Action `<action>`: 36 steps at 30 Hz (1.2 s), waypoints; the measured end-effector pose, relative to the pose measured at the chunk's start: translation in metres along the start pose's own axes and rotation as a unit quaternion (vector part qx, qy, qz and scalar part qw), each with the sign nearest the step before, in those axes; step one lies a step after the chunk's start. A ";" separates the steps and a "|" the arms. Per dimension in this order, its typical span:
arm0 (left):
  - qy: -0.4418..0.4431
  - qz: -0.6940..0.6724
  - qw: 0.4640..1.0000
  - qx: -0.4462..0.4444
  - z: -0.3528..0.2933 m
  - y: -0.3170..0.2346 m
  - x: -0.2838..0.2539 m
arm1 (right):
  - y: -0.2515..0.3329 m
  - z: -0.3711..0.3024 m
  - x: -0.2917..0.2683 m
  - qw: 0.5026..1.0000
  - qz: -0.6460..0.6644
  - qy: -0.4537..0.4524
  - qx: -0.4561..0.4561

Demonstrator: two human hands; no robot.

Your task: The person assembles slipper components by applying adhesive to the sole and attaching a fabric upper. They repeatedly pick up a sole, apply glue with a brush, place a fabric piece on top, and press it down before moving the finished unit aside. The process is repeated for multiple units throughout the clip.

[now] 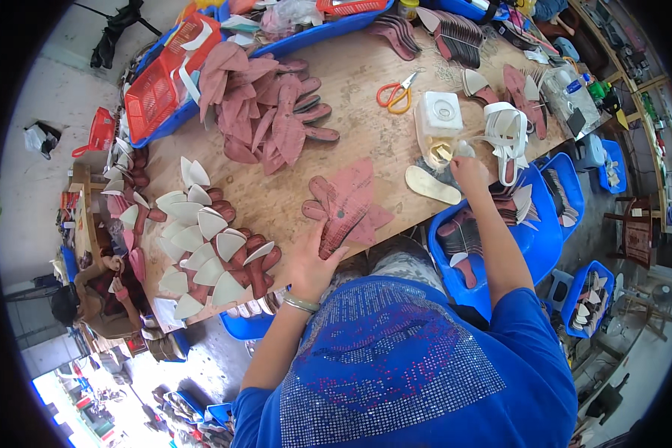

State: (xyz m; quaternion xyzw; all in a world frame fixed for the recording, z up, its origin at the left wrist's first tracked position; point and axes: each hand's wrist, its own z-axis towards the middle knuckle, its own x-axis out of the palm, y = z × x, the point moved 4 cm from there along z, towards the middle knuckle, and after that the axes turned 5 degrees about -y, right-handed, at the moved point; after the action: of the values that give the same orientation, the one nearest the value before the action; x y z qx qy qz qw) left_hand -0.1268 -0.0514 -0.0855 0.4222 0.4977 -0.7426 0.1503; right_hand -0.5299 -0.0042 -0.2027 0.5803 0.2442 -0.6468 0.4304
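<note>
Reddish-pink insoles (pixel 351 196) lie overlapped at the table's near edge, pointed fronts facing away from me. My left hand (pixel 311 263) is at their near end, with thumb and fingers closed round the narrow heel of one insole. My right hand (pixel 468 173) is closed beside an open pot of yellowish glue (pixel 440 152); whatever its fingers hold is too small to make out. A white foam block (pixel 442 112) stands just behind the pot. A cream sole-shaped pad (pixel 432 185) lies left of my right hand.
Orange-handled scissors (pixel 396 95) lie mid-table. Heaped pink insoles (pixel 254 104) are behind, and rows of insoles with white toe pieces (pixel 209 239) at left. White straps (pixel 506 138) sit at right. Blue bins (pixel 534 224) stand by the near right edge. Another person (pixel 101 295) sits at far left.
</note>
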 end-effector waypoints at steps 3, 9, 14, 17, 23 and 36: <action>-0.018 0.003 1.000 -0.001 -0.002 -0.001 0.005 | -0.002 0.002 0.001 1.000 -0.006 0.009 -0.003; -0.042 0.030 0.999 -0.005 0.000 -0.001 0.007 | -0.002 -0.028 -0.016 1.000 -0.003 0.024 -0.011; -0.052 0.048 0.997 -0.014 0.000 0.012 0.004 | 0.031 -0.061 -0.053 0.955 0.284 0.044 0.065; -0.070 0.048 0.996 -0.003 -0.004 0.021 0.000 | 0.095 -0.069 -0.108 0.869 0.475 0.119 0.075; -0.057 0.000 0.998 0.014 -0.008 0.024 -0.023 | 0.140 -0.061 -0.127 0.881 0.443 0.090 -0.141; -0.118 0.092 0.986 0.071 -0.045 0.027 -0.066 | 0.233 -0.062 -0.171 0.867 0.423 0.065 -0.254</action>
State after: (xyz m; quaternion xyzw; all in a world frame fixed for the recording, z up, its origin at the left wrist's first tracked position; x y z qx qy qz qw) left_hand -0.0486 -0.0380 -0.0570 0.3855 0.3817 -0.8034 0.2453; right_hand -0.3081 -0.0263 -0.0083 0.5394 0.1584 -0.2793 0.7785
